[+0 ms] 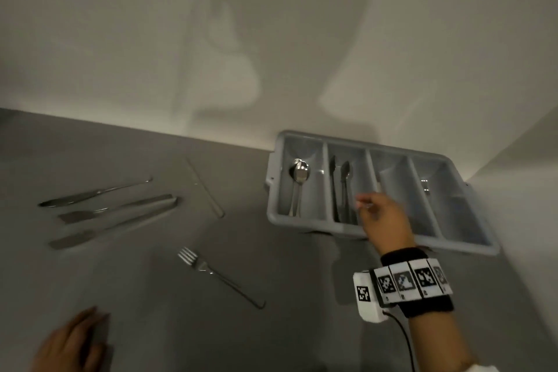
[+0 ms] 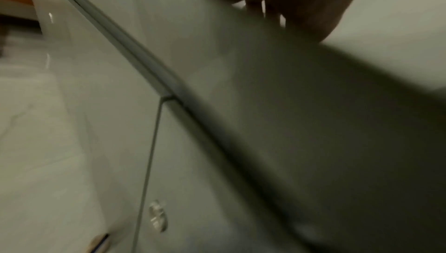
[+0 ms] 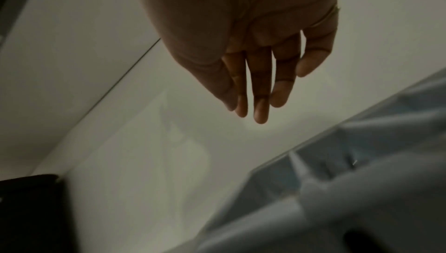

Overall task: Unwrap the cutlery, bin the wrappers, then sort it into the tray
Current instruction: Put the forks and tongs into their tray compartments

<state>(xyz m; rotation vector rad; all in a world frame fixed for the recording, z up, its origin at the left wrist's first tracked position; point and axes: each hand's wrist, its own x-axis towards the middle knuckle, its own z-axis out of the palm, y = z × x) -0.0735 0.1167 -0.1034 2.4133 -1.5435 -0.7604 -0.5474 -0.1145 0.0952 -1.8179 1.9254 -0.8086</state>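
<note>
The tray (image 1: 273, 178) is sitting at the back right of the table (image 1: 151, 326), close to the wall (image 1: 120, 24), with four long compartments side by side. In the leftmost one spoons (image 1: 299, 174) are lying with their bowls toward the wall. The second is holding darker pieces (image 1: 342, 187) whose kind is too blurred to tell. Something small and shiny is glinting in the rightmost compartment, but it is too unclear to name.

The right hand (image 1: 383, 220) is hovering over the tray's near edge, about over the wall between the second and third compartments. In the right wrist view its fingers (image 3: 260, 89) are hanging straight and slightly apart, holding nothing, with a thin ring (image 3: 325, 17) showing on one of them.

Left of the tray, unwrapped cutlery is lying loose on the table. A fork (image 1: 217, 275) is resting nearest the person, tines pointing up and left. Further left three knives are lying roughly parallel: the top knife (image 1: 90, 194), the middle knife (image 1: 117, 208) and the bottom knife (image 1: 105, 228). Between the knives and the tray a thin straight rod (image 1: 205, 187) is lying apart from everything else.

The left hand (image 1: 72, 341) is resting low at the bottom left corner, on or just above the table, well away from the cutlery. It is blurred, its fingers seeming extended and empty. The left wrist view is too smeared to add more than fingertips (image 2: 306, 18) near a pale surface.
</note>
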